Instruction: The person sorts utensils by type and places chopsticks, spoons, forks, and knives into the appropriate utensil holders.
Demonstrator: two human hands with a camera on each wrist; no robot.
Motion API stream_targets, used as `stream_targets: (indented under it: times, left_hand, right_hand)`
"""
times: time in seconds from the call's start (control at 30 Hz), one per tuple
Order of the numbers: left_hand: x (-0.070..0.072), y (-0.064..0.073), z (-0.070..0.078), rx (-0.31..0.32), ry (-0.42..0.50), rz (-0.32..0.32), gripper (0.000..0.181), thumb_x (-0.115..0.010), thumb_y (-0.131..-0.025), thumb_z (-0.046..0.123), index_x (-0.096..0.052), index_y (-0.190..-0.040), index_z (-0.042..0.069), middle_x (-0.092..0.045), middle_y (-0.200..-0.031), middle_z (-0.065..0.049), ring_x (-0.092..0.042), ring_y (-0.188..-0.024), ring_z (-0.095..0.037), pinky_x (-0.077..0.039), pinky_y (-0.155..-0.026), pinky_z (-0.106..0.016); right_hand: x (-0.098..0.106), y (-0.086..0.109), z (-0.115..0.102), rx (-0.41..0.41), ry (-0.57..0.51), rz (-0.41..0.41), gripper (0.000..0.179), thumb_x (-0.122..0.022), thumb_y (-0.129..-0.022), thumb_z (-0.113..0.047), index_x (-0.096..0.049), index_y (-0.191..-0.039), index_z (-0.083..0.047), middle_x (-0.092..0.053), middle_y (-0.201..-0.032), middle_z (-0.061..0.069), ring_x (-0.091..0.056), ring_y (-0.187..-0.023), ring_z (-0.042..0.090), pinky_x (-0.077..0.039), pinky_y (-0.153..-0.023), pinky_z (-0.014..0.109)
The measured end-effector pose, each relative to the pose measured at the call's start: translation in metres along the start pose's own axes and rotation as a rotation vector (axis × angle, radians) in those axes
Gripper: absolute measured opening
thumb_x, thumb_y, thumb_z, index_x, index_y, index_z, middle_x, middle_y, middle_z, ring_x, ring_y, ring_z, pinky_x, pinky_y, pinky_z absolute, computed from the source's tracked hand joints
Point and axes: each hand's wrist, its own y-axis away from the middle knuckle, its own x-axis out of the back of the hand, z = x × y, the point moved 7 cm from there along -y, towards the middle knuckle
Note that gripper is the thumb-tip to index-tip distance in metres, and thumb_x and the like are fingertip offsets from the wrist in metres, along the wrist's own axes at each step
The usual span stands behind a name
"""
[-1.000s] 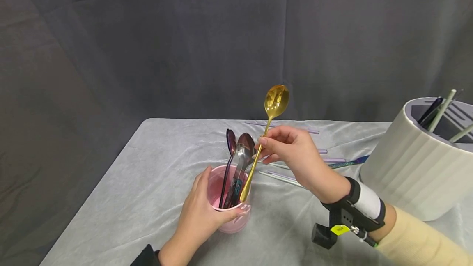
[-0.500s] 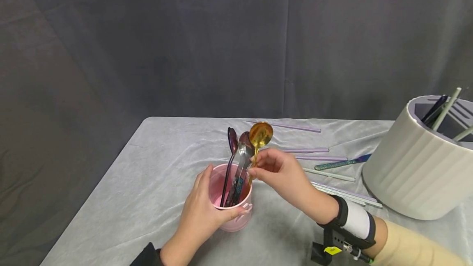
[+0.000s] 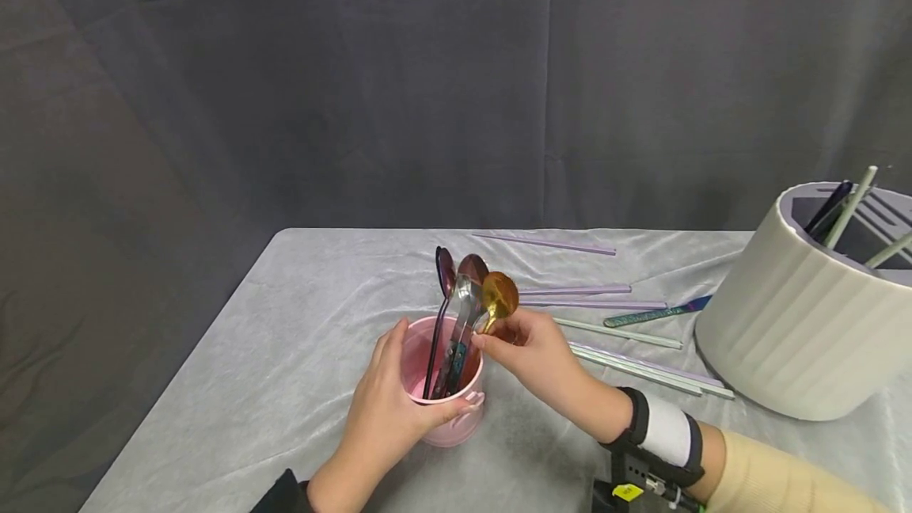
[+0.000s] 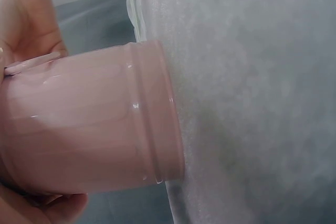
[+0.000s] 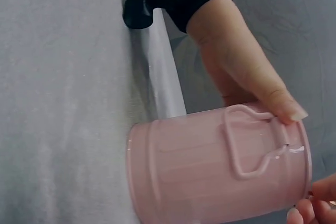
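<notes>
A pink bucket-shaped cup (image 3: 450, 435) stands on the cloth, tilted views of it filling both wrist pictures. My left hand (image 3: 388, 410) grips it, thumb along the front rim and fingers round the far left side. Above the right rim, my right hand (image 3: 530, 343) pinches a gold spoon (image 3: 501, 293) by its handle, bowl up, the handle's lower end inside the cup. Beside it in the cup lean a dark spoon (image 3: 446, 271), a reddish-brown spoon (image 3: 473, 266) and other cutlery with patterned handles. In the right wrist view a wire-like handle (image 5: 231, 145) shows on the cup's side.
A white ribbed holder (image 3: 791, 323) with a slotted grey top stands at right, holding several dark and pale green utensils. Purple chopsticks (image 3: 577, 290), pale green chopsticks (image 3: 641, 335) and a blue-green patterned handle (image 3: 651, 315) lie on the grey cloth (image 3: 285, 323).
My right hand has brought the gold spoon left and down, from above the cup until its handle is inside. My left hand and the cup have stayed in place.
</notes>
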Motion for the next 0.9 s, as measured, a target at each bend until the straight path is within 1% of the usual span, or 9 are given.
stream_targets:
  times: [0.2,0.33,0.5,0.63,0.67,0.73,0.8,0.87,0.9]
  left_hand:
    - [-0.002,-0.002,0.001,-0.009,0.007,-0.005,0.112,-0.093,-0.057,0.042,-0.038,-0.142,-0.004,-0.049,-0.136,-0.019,-0.056,-0.114,-0.035,-0.047,-0.092,-0.052]
    - [-0.004,-0.003,0.000,0.004,0.020,-0.018,0.112,-0.093,-0.056,0.043,-0.037,-0.143,-0.002,-0.049,-0.137,-0.018,-0.055,-0.116,-0.035,-0.046,-0.094,-0.052]
    - [-0.002,-0.003,-0.005,0.030,0.020,-0.022,0.112,-0.093,-0.055,0.042,-0.038,-0.143,-0.001,-0.049,-0.136,-0.016,-0.055,-0.116,-0.035,-0.045,-0.095,-0.052]
    - [0.004,-0.002,-0.009,0.041,0.010,-0.004,0.112,-0.093,-0.055,0.041,-0.039,-0.142,-0.002,-0.050,-0.135,-0.018,-0.054,-0.117,-0.036,-0.044,-0.096,-0.053]
    - [0.006,-0.001,-0.010,0.042,0.007,-0.001,0.112,-0.093,-0.055,0.040,-0.038,-0.142,-0.003,-0.049,-0.135,-0.019,-0.054,-0.117,-0.037,-0.044,-0.096,-0.053]
    - [0.009,-0.001,-0.012,0.042,0.003,0.004,0.111,-0.093,-0.055,0.039,-0.038,-0.141,-0.004,-0.049,-0.135,-0.020,-0.054,-0.118,-0.038,-0.044,-0.097,-0.053]
    - [0.010,0.000,-0.013,0.042,0.001,0.005,0.111,-0.093,-0.055,0.038,-0.038,-0.141,-0.004,-0.049,-0.135,-0.020,-0.054,-0.117,-0.038,-0.043,-0.096,-0.054]
    - [0.012,0.002,-0.014,0.043,-0.003,0.007,0.111,-0.093,-0.055,0.039,-0.038,-0.142,-0.004,-0.049,-0.135,-0.021,-0.054,-0.118,-0.038,-0.044,-0.096,-0.054]
    - [0.012,0.002,-0.014,0.046,-0.004,0.008,0.111,-0.093,-0.056,0.039,-0.038,-0.142,-0.004,-0.049,-0.136,-0.020,-0.054,-0.118,-0.039,-0.044,-0.096,-0.054]
  right_hand:
    - [-0.001,0.000,0.009,-0.032,-0.001,0.004,0.010,-0.070,-0.085,-0.002,-0.066,-0.086,0.007,-0.066,-0.076,0.008,-0.056,-0.067,0.010,-0.049,-0.062,0.024]
    - [0.007,0.003,0.010,-0.030,0.042,0.011,0.012,-0.072,-0.086,-0.006,-0.067,-0.088,0.005,-0.066,-0.077,0.006,-0.056,-0.067,0.011,-0.049,-0.061,0.024]
    - [0.034,0.014,0.006,-0.017,0.076,0.047,0.016,-0.071,-0.088,-0.008,-0.068,-0.097,0.004,-0.068,-0.085,0.006,-0.059,-0.070,0.011,-0.050,-0.062,0.025]
    - [0.059,0.027,0.001,0.012,0.107,0.053,0.013,-0.067,-0.090,-0.006,-0.068,-0.100,0.003,-0.068,-0.091,0.005,-0.061,-0.076,0.011,-0.051,-0.066,0.025]
    - [0.065,0.031,-0.001,0.037,0.132,0.052,0.012,-0.066,-0.090,-0.005,-0.069,-0.100,0.001,-0.068,-0.091,0.002,-0.061,-0.077,0.010,-0.051,-0.067,0.024]
    - [0.077,0.039,-0.007,0.143,0.169,0.057,0.011,-0.065,-0.089,0.001,-0.069,-0.100,-0.001,-0.068,-0.091,-0.004,-0.061,-0.078,0.008,-0.050,-0.067,0.022]
    - [0.091,0.048,-0.016,0.301,0.210,0.088,0.015,-0.065,-0.088,0.005,-0.069,-0.099,-0.003,-0.067,-0.091,-0.008,-0.059,-0.078,0.006,-0.047,-0.067,0.019]
    - [0.107,0.060,-0.027,0.464,0.231,0.153,0.015,-0.065,-0.088,0.006,-0.070,-0.098,-0.004,-0.067,-0.092,-0.007,-0.058,-0.079,0.005,-0.045,-0.068,0.016]
    - [0.116,0.065,-0.033,0.518,0.245,0.193,0.014,-0.064,-0.088,0.006,-0.070,-0.097,-0.003,-0.067,-0.093,-0.007,-0.058,-0.080,0.005,-0.045,-0.070,0.015]
